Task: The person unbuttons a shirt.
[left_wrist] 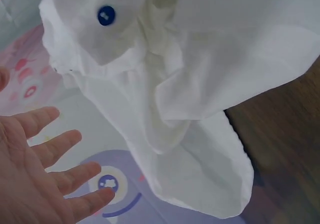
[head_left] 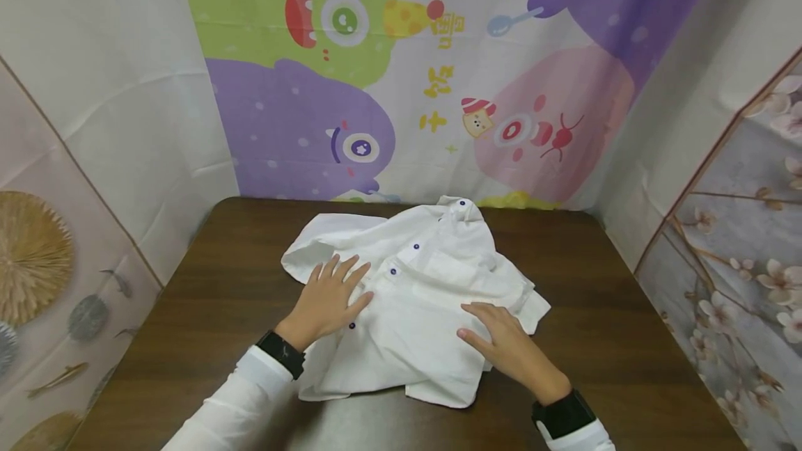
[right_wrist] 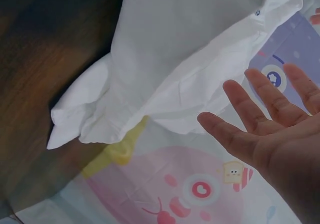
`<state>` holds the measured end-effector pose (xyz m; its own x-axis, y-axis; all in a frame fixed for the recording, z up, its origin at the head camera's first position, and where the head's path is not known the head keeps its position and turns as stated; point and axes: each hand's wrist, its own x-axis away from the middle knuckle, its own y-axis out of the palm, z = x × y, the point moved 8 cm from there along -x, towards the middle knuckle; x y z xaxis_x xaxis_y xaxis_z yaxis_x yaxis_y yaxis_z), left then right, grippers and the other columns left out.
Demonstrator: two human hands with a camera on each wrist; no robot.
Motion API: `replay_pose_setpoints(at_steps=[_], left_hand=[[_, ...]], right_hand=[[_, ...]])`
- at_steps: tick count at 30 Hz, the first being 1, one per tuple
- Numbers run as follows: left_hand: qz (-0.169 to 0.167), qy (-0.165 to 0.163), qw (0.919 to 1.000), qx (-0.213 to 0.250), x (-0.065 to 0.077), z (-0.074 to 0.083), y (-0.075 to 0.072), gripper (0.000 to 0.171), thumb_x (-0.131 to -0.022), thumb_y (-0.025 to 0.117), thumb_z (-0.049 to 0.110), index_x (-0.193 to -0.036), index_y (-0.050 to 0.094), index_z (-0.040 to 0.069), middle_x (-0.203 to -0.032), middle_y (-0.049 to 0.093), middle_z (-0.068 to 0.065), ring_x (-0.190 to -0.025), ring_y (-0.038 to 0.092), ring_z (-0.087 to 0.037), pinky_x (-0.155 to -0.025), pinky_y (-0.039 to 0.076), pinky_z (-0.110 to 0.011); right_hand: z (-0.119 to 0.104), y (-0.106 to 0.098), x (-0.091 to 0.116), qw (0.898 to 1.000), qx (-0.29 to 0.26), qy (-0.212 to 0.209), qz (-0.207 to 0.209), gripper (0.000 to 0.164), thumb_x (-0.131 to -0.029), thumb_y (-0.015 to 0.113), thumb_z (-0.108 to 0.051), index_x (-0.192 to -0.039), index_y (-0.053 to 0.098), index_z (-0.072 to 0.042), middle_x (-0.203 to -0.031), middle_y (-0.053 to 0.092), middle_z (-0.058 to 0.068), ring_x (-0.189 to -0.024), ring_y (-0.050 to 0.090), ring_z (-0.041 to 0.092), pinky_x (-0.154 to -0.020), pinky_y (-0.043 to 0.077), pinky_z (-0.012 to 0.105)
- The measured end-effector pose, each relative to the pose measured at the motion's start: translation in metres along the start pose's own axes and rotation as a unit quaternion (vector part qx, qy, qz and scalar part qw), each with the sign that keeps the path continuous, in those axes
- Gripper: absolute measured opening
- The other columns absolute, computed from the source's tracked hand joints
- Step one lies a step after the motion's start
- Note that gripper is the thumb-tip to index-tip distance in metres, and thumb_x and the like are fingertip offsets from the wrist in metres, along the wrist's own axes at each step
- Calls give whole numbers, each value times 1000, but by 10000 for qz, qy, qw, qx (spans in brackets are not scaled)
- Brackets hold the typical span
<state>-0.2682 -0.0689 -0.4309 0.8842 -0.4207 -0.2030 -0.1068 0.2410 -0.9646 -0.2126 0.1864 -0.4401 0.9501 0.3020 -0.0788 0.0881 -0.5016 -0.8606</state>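
Note:
A white short-sleeved shirt (head_left: pixel 426 326) with dark blue buttons lies rumpled on the brown table, its collar toward the far edge. My left hand (head_left: pixel 327 301), fingers spread, is over the shirt's left side, below the left sleeve (head_left: pixel 319 242). Over the right part is my right hand (head_left: pixel 504 343), its fingers extended. In the left wrist view the left hand (left_wrist: pixel 40 169) appears apart from the cloth, with a blue button (left_wrist: pixel 106 15) above it. The right wrist view shows the right hand (right_wrist: pixel 275 119) holding nothing, beside the shirt (right_wrist: pixel 185 49).
The dark wooden table (head_left: pixel 207 312) extends on both sides of the shirt. Behind it hangs a cartoon-print cloth (head_left: pixel 426 159). Pale patterned panels (head_left: pixel 739 242) flank the table at left and right. Each wrist wears a black band (head_left: pixel 280 353).

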Motion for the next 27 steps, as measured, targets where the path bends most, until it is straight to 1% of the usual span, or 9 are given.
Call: replay_pose_setpoints(at_steps=[8,10,13,17,21,24,27], left_hand=[[-205,-169,9994,234,-20,-9,15,58,-93,41,49,-140,42,13,-142,43,-15,-132,35,-42,-105,27,-57],[-203,-163,9990,370,-28,-10,18,60,-93,42,49,-139,42,11,-139,46,-16,-130,38,-40,-105,28,-56],[-266,-253,9972,648,-40,-11,26,62,-93,43,49,-139,41,9,-136,48,-16,-127,42,-37,-105,30,-52],[-472,-577,9922,1002,-56,-16,41,64,-91,47,51,-138,42,8,-135,49,-15,-124,45,-35,-103,34,-49],[-561,-860,9878,1167,-67,-18,52,61,-89,54,48,-135,46,9,-132,51,-15,-120,48,-36,-99,39,-48],[-522,-867,9875,1208,-73,-17,56,57,-88,57,44,-131,50,8,-128,54,-14,-117,51,-35,-98,39,-48],[-461,-781,9877,1276,-80,-16,62,52,-87,59,39,-128,52,8,-122,59,-11,-113,53,-33,-96,40,-47]], right_hand=[[3,7,3,9999,-80,89,-34,48,-90,56,-41,-127,55,-11,-128,55,10,-121,47,32,-98,34,55],[3,8,4,9999,-70,76,13,47,-90,57,-41,-126,56,-11,-128,56,9,-120,47,32,-97,35,54],[4,11,6,9999,-71,69,45,46,-90,57,-41,-125,57,-11,-127,57,8,-120,48,31,-97,36,53],[5,14,7,9999,-136,101,-3,47,-90,55,-42,-125,56,-11,-127,56,7,-120,48,30,-98,36,52],[5,17,8,9997,-192,117,-21,47,-91,55,-43,-125,56,-11,-127,56,6,-120,47,29,-98,36,50],[4,18,8,9997,-213,138,-21,47,-90,55,-42,-125,56,-11,-126,57,6,-120,48,29,-98,37,50],[5,21,9,9995,-224,197,-56,47,-90,55,-43,-125,56,-12,-126,57,6,-120,48,29,-99,37,50]])
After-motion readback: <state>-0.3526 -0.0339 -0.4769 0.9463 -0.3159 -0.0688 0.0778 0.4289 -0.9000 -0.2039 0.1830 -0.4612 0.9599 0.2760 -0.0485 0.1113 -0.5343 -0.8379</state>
